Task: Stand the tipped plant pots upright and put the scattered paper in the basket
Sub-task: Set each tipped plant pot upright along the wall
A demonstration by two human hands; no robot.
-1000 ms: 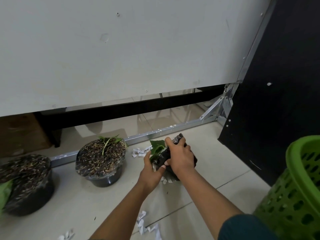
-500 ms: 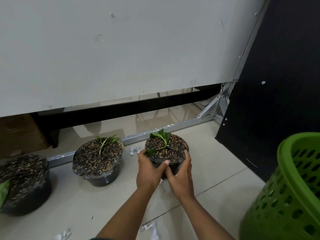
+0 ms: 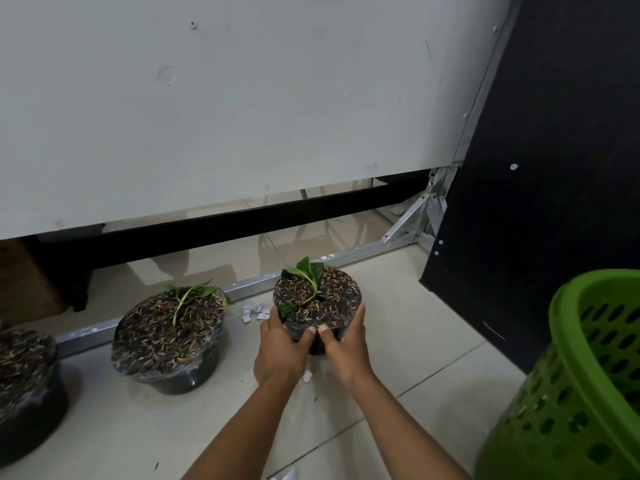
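On the tiled floor, below a grey wall panel:

Pots: three in view. The small pot (image 3: 317, 303) stands upright between the two hands; the middle pot (image 3: 169, 336) stands upright to its left, well apart; the third pot (image 3: 24, 382) is cut by the left edge of the picture.

Leaves: the small pot has a green seedling (image 3: 304, 282) in its soil; the middle pot has a thin one lying over the soil.

Left hand (image 3: 280, 348): fingers curled around the left side of the small pot, thumb pressed on the near wall.

Right hand (image 3: 346, 341): fingers wrapped around the right side of the same pot, thumb on the near wall, almost touching the left thumb.

Paper: one small cluster of white scraps (image 3: 254, 312) on the floor between the middle pot and the small pot; one scrap (image 3: 307, 375) under the wrists; some more at the bottom edge (image 3: 285, 474). An exact count is not possible.

Basket: one green basket (image 3: 581, 382), with holes in its wall, at the right edge and partly out of view, well apart from the paper.

Edges: a metal rail (image 3: 242, 287) runs on the floor just behind the pots; a black panel (image 3: 536, 202) closes the right side.

Open room: bare tiles lie between the small pot and the basket.

Writing: no label or text can be read.
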